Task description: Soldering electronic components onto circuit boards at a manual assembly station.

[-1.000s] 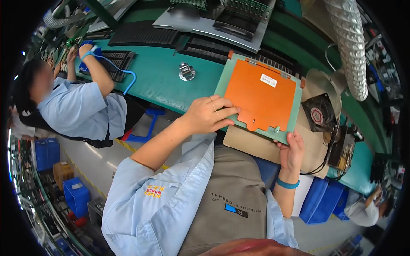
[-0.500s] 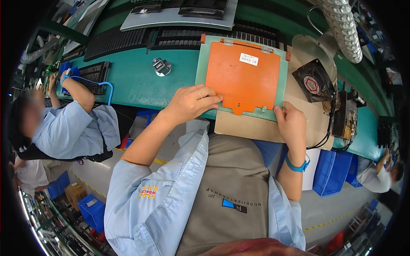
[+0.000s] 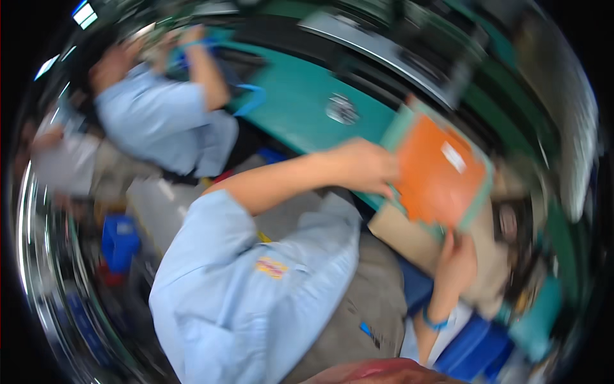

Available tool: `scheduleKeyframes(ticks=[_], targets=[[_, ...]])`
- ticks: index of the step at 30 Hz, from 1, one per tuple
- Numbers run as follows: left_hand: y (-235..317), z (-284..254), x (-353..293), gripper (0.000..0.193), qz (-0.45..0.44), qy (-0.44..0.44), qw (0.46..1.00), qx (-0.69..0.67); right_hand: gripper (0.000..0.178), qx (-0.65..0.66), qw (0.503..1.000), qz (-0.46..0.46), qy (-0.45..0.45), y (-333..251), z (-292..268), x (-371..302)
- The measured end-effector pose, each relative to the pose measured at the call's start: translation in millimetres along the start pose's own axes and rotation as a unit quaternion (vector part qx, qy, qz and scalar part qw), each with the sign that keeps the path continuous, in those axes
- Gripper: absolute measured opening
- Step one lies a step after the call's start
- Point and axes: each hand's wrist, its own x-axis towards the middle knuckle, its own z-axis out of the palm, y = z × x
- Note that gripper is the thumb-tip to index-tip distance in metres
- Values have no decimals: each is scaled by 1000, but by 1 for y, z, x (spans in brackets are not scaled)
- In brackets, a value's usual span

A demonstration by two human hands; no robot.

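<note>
A flat pale-green fixture board [image 3: 478, 203] with an orange hinged cover plate [image 3: 435, 173] lies tilted in view at the bench's near edge; a white label [image 3: 453, 157] sits on the cover. My left hand [image 3: 364, 168] is closed on the board's left edge, its fingers reaching the orange plate. At the near right corner, my right hand [image 3: 458, 261] pinches the board's edge between thumb and fingers. Both hands are smeared by motion, and the fingers beneath the board are hidden. A blue band circles my right wrist.
Left of the board, a small shiny metal device [image 3: 341, 109] stands on the green bench mat [image 3: 297, 89]. A tan sheet [image 3: 409, 235] lies under the board. A dark fan [image 3: 513, 221] is to the right, a blue bin [image 3: 472, 349] below. A co-worker [image 3: 160, 118] sits at left.
The whole view has swung and blurred, so the bench now slants down to the right. Both hands stay at the same edges of the board.
</note>
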Motion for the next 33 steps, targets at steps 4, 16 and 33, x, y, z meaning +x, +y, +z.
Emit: scheduleKeyframes(ticks=[4,16,33], targets=[[-7,7,26,38,82,-77,993,37,18,154,986,-56,25,14,25,-5],[-4,2,27,30,157,-145,976,34,35,86,988,-124,-19,59,138,142],[9,-13,3,14,-94,9,996,8,24,115,976,-185,23,-18,1,27]])
